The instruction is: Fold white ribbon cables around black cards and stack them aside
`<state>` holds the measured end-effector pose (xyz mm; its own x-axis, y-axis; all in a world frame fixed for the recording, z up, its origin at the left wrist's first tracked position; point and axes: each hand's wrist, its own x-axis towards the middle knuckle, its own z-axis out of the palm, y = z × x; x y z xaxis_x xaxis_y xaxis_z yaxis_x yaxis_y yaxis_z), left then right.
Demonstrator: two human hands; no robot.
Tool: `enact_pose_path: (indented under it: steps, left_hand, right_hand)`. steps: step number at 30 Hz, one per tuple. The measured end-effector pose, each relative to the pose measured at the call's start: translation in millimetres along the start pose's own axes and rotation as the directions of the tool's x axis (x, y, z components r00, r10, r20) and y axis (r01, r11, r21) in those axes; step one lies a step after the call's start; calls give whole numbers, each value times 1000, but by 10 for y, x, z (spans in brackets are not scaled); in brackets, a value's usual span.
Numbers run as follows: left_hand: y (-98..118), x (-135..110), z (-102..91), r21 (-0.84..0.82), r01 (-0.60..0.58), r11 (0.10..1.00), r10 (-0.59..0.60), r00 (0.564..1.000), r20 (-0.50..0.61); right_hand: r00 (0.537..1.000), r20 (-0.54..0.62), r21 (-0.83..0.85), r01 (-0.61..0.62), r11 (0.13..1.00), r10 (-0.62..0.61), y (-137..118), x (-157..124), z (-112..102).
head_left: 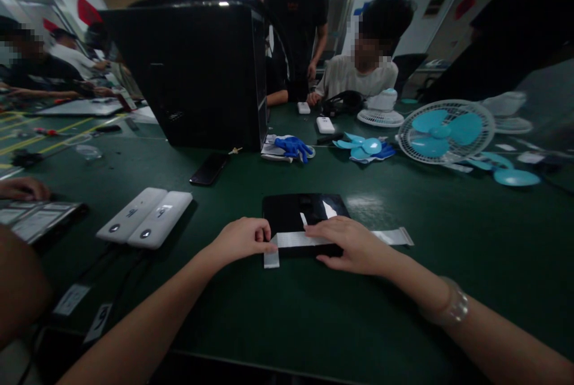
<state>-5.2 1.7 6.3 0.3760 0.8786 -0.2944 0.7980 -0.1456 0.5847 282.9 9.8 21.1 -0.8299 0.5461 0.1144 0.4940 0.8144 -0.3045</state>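
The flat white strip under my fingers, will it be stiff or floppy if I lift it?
The flat white strip is probably floppy, as its left end turns sharply in a fold. It looks thin, so it is likely light. Its right end reaches past the black panel and may sag if lifted from the left.

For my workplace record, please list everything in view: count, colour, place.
ribbon cable: one, whitish, across black panel
black panel: one, black, centre, under cable
large units: two, white, left
small units: two, white, back
phone: one, black, left of centre
black case: one, black, back left
gloves: number unclear, blue-white, back
caged fan: one, blue-white, right
loose blades: two or more, blue, right
metallic panel: one or more, silvery, far left
table: one, green, beneath
people: five or more, dark or white tops, around
other clutter: uncountable, mixed, back and edges
bracelet: one, clear, right wrist
left hand: one, bare, at cable's left fold
right hand: one, bare, on cable
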Motion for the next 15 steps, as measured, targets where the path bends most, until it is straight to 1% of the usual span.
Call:
enact_pose_path:
  steps: [3,5,8,15]
  left_hand:
    - [-28,15,4,-7,-13,1000,13,1000,1]
    - [-42,22,4,-10,-18,1000,18,1000,-1]
    - [-45,17,-5,-17,-25,1000,24,1000,-6]
    - [-34,-8,-16,-35,-45,998,40,993,-115]
  right_hand:
    - [999,1,-15,-52,999,52,68,1,38]
    - [996,27,-20,-89,996,89,115,-1,65]
    - [992,58,-32,-108,994,110,151,-3,81]
    - [987,48,-107,-148,983,153,83,40,19]
